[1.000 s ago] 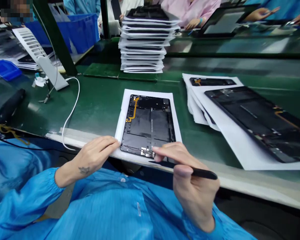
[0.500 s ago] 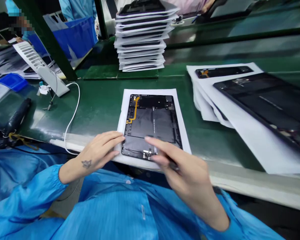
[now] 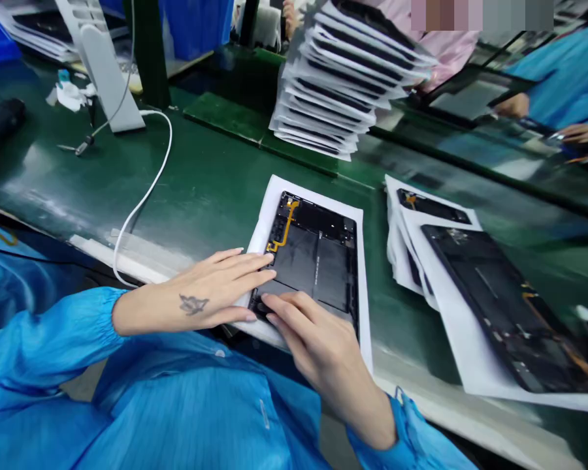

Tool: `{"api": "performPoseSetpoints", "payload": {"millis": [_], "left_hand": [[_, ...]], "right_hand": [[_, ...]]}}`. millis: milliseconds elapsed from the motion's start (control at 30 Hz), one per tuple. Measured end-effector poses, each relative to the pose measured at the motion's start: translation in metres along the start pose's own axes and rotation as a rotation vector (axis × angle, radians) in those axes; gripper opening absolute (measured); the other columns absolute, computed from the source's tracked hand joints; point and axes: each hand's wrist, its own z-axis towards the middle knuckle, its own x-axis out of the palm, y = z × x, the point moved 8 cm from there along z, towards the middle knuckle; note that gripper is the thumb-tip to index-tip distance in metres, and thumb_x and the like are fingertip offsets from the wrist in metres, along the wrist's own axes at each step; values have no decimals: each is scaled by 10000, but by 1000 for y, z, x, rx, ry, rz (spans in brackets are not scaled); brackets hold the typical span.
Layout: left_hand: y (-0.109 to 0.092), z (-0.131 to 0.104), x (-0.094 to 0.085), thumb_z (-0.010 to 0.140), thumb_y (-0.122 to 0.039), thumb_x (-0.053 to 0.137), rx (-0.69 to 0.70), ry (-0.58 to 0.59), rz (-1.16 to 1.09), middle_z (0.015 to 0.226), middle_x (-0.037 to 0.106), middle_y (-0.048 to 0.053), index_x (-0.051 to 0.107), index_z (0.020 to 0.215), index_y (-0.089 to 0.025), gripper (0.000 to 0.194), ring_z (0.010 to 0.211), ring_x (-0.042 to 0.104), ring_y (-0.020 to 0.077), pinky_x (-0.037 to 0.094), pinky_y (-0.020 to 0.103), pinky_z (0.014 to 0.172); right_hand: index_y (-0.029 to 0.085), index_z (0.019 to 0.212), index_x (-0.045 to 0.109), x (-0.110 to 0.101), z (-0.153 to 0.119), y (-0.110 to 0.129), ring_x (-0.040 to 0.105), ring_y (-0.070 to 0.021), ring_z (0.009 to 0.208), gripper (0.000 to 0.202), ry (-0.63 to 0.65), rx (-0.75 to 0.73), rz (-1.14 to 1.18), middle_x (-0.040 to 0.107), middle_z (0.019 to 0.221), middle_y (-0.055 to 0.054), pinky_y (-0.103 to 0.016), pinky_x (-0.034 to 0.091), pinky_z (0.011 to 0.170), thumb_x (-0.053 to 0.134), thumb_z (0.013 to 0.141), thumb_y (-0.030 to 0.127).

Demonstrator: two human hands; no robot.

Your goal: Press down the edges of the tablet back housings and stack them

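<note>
An opened tablet [image 3: 298, 264] with its black inside facing up lies on a sheet of white foam [image 3: 365, 294] at the bench edge. An orange flex cable [image 3: 288, 225] runs down its upper left side. My left hand [image 3: 225, 284] lies with fingers stretched out flat over the tablet's left edge. At the lower left corner, my right hand [image 3: 318, 336] has its fingertips drawn together close to the tablet's surface. Whatever is between those fingertips, if anything, is hidden. My right hand also covers the tablet's lower end.
A tall stack of tablets between white sheets [image 3: 333, 85] stands behind. To the right, another opened tablet [image 3: 500, 307] rests on white sheets [image 3: 451, 326]. A white stand [image 3: 100, 78] with a white cable [image 3: 151, 189] is at left. Other people sit across the bench.
The view has turned and tilted to the right. My right hand has moved from the tablet's lower right to its lower left corner. My left hand reaches further over the left edge.
</note>
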Motion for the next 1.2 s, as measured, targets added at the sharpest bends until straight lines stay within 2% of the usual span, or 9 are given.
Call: {"api": "performPoseSetpoints", "payload": {"millis": [67,233,433,633,767,933,1067,1133,1200], "left_hand": [[-2,1,0,1045,-397,493,13,-24,3,1620,368,137,358,1543,-152,571,1521,328,230,236,448,1283],[-5,4,-1,1050,-376,482,32,-63,35,1554,469,155,436,1480,-124,500,1471,421,248,327,440,1238],[-5,2,2,1067,-385,430,35,-68,30,1598,414,116,414,1498,-149,491,1526,317,220,241,430,1274],[-4,2,3,1070,-383,419,27,-63,35,1602,409,111,426,1485,-160,471,1532,303,220,216,433,1284],[-6,2,1,1066,-372,435,22,-91,27,1581,440,123,452,1465,-154,455,1513,346,232,249,441,1272],[-6,5,0,1076,-344,408,20,-115,22,1544,485,145,476,1438,-122,430,1480,407,237,283,429,1247],[-5,5,-1,1077,-398,399,48,-108,17,1526,506,151,460,1448,-137,457,1454,448,240,346,410,1205],[-5,3,-2,1075,-412,405,50,-109,23,1532,500,148,425,1479,-143,486,1452,451,237,349,411,1207],[-4,-1,-2,1073,-391,417,39,-133,27,1523,513,142,419,1490,-141,486,1438,469,237,354,427,1213]], "right_hand": [[183,1179,653,1,1,-1,699,-142,791,245,23,3,-17,695,999,-79,-222,538,654,473,1018,137],[181,1242,641,-3,0,1,719,-165,936,349,-24,-36,-15,723,1035,-90,-239,567,767,480,972,30],[167,1173,682,2,-2,2,707,-131,801,313,-7,-24,-91,725,959,-67,-215,530,672,507,962,15],[161,1144,691,1,1,4,698,-123,770,294,-14,-32,-104,729,937,-62,-210,524,649,496,970,25],[153,1106,703,2,2,8,683,-132,745,273,-10,-61,-159,730,913,-66,-219,507,621,495,974,36],[117,1064,698,3,9,24,618,-146,673,240,64,-189,-271,731,915,-94,-269,459,574,470,1002,73],[158,972,702,6,19,21,574,-139,616,288,181,-252,-308,714,831,-55,-276,411,512,422,1037,139],[171,1064,694,2,19,15,626,-146,708,296,212,-232,-189,722,904,-56,-260,456,564,399,1052,182],[195,1214,661,-12,17,8,649,-156,781,253,103,-138,-52,720,986,-57,-262,495,637,489,1031,225]]}}
